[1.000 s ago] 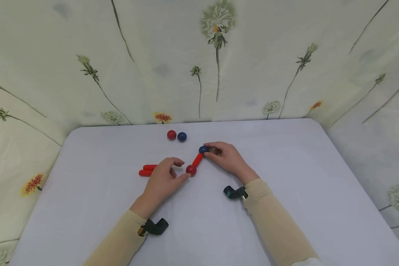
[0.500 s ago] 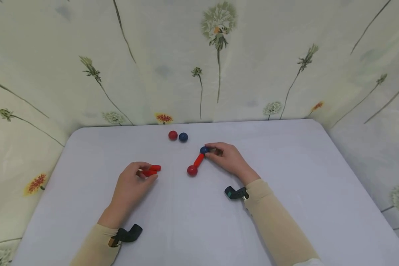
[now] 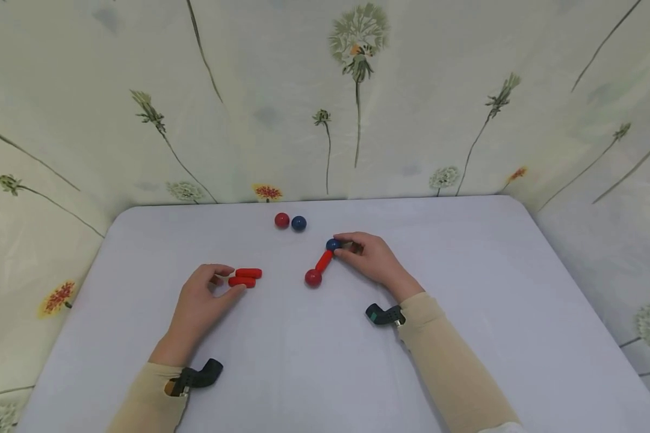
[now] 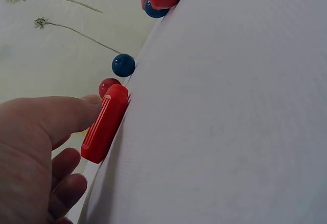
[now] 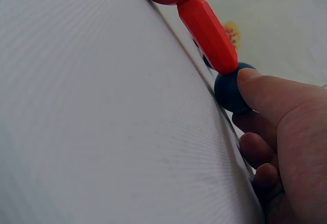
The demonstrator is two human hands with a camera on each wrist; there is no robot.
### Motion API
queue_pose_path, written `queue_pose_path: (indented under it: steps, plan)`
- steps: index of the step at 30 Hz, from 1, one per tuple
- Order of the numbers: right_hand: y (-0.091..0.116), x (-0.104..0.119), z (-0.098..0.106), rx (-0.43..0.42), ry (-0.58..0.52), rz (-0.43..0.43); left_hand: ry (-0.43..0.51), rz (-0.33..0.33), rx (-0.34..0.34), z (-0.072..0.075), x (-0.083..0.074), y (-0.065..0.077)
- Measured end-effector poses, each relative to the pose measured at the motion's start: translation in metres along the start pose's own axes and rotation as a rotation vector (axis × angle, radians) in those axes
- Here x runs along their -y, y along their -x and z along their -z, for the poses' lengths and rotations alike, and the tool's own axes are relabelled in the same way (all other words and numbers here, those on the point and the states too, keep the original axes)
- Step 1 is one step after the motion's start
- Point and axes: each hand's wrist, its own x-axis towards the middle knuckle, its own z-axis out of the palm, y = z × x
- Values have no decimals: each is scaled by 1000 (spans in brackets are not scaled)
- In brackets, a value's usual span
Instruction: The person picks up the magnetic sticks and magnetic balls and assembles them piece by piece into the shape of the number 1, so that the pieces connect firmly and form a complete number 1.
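In the head view, a red rod (image 3: 324,262) joins a red ball (image 3: 313,278) to a blue ball (image 3: 333,245). My right hand (image 3: 372,258) pinches the blue ball between thumb and fingers, which the right wrist view shows close up. Two loose red rods, an upper one (image 3: 248,273) and a lower one (image 3: 242,282), lie side by side on the left. Just left of them is my left hand (image 3: 201,302), fingers loosely bent and spread apart. Its thumb tip is at the lower rod; whether it touches cannot be told. In the left wrist view one rod (image 4: 105,124) hides the other.
Behind the joined pieces, a separate red ball (image 3: 281,221) and blue ball (image 3: 299,224) sit close together. Everything lies on a table with a white cover (image 3: 314,373). A flower-printed curtain (image 3: 271,138) rises along its back edge and sides.
My left hand has left the joined red ball and moved left, passing over the loose rods to their left ends. The right hand keeps its hold on the blue ball.
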Motion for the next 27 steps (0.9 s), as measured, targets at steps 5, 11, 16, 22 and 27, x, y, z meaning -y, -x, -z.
queue_pose_path:
  steps: [5, 11, 16, 22, 27]
  plan:
    - [0, -1, -1, -3, 12, 1, -12, -22, 8, -1, 5, -1]
    - [-1, -3, -2, -6, 17, 0, -16, -41, 19, -2, 5, -2]
    - [-1, -3, -1, 0, 20, -6, -45, -53, 37, -2, 3, -2]
    - [-1, -1, 0, 3, 14, -7, -78, -70, 56, -2, 4, -2]
    - [-1, -2, -1, 2, 10, -7, -84, -99, 46, -3, 4, -1]
